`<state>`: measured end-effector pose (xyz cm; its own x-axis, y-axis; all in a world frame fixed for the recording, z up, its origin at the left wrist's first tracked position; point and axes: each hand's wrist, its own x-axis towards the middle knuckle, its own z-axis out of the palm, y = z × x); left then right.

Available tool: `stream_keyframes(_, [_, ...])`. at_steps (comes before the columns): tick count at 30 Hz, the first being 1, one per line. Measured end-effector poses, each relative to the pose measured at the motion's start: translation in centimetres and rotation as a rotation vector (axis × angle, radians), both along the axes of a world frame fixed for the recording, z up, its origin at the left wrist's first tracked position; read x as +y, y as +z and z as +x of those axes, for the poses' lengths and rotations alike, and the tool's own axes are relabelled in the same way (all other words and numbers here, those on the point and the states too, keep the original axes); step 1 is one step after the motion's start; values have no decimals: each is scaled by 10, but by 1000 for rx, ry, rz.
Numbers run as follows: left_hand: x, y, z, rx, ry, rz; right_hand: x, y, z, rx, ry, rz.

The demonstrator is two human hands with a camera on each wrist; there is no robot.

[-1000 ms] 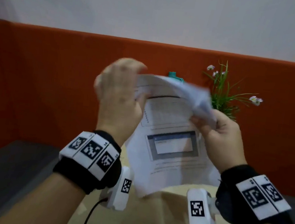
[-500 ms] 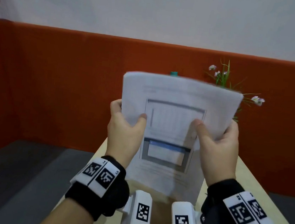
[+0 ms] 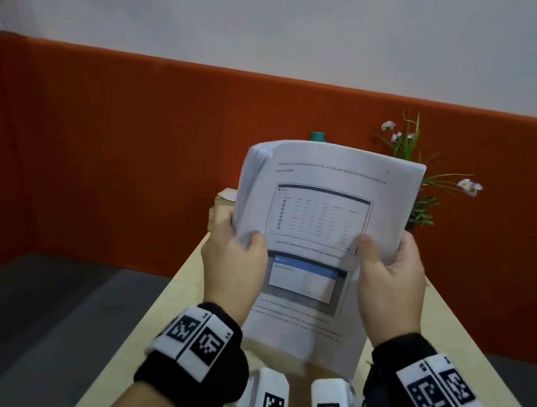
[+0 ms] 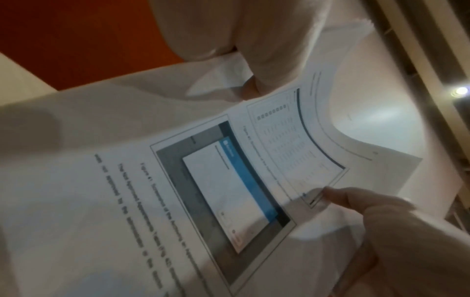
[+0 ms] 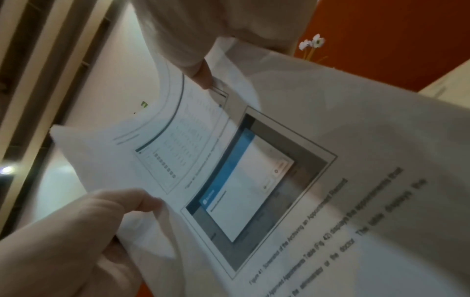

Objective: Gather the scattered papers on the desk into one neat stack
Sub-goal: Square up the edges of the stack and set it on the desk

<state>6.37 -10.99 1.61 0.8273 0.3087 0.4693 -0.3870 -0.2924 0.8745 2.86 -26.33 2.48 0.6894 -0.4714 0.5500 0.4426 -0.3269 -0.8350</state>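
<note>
A stack of printed white papers [image 3: 323, 216] stands upright over the light wooden desk [image 3: 178, 297], front page facing me with a table and a blue screenshot. My left hand [image 3: 233, 260] grips its left edge, thumb on the front page. My right hand [image 3: 390, 275] grips the right edge the same way. The top of the stack bows back. Its lower edge hangs close to the desk; whether it touches I cannot tell. The left wrist view shows the papers [image 4: 229, 180] between my left hand [image 4: 229, 40] and right thumb [image 4: 356, 201]. The right wrist view shows the papers [image 5: 254, 180] likewise.
A potted plant with small white flowers [image 3: 412, 153] stands at the desk's far right. A teal object [image 3: 317, 136] and a beige box [image 3: 225, 198] peek out behind the papers. An orange partition [image 3: 98, 148] backs the desk; grey floor [image 3: 27, 309] lies to the left.
A second ago the sheets were loose and crumpled between raised hands. Now both hands hold them by the sides as one squared stack, lower over the desk.
</note>
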Motion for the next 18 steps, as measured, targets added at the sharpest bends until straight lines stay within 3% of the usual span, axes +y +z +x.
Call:
stream_keyframes(5, [4, 8, 0, -64, -19, -99, -3, 9, 0, -43, 30, 68])
stream_keyframes(10, [5, -8, -4, 65, -89, -117, -4, -9, -3, 69, 34, 121])
stream_keyframes(15, [8, -12, -5, 19, -120, -148, -7, -8, -4, 23, -6, 95])
stream_keyframes(18, [9, -26, -9, 138, -196, -78, -9, -27, -5, 186, -2, -26])
